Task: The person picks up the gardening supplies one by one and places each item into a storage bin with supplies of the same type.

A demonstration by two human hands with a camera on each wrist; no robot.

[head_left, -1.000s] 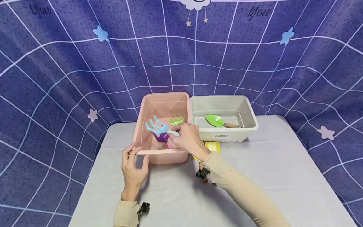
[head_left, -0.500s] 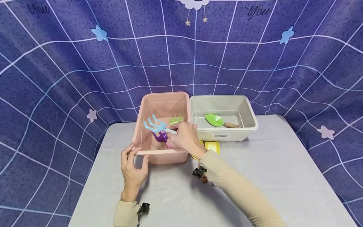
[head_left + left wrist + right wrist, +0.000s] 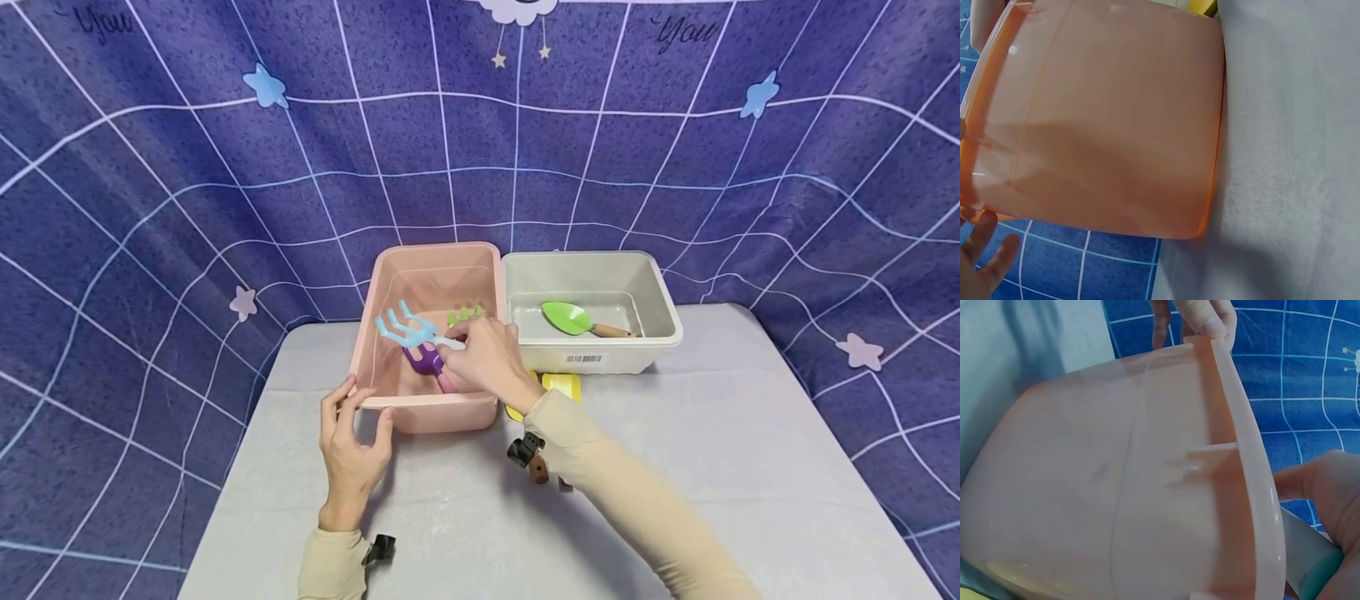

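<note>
A pink bin [image 3: 427,412] stands on the grey table, left of a grey bin [image 3: 600,354]. My right hand [image 3: 480,360] reaches over the pink bin and grips the white handle of a light blue toy rake [image 3: 405,327], held above the bin's inside. Under the rake lies a purple toy [image 3: 425,361], with a green toy rake [image 3: 465,316] behind. My left hand [image 3: 351,435] holds the pink bin's near left rim [image 3: 1235,450], thumb inside and fingers outside. The pink bin's outer wall [image 3: 1116,119] fills the left wrist view.
A green trowel with a wooden handle [image 3: 577,320] lies in the grey bin. A yellow object [image 3: 561,387] rests on the table in front of the grey bin, partly behind my right arm. A blue grid cloth hangs behind the table [image 3: 750,467].
My right hand has lifted the blue rake slightly up and to the left over the pink bin. The left hand has stayed on the rim.
</note>
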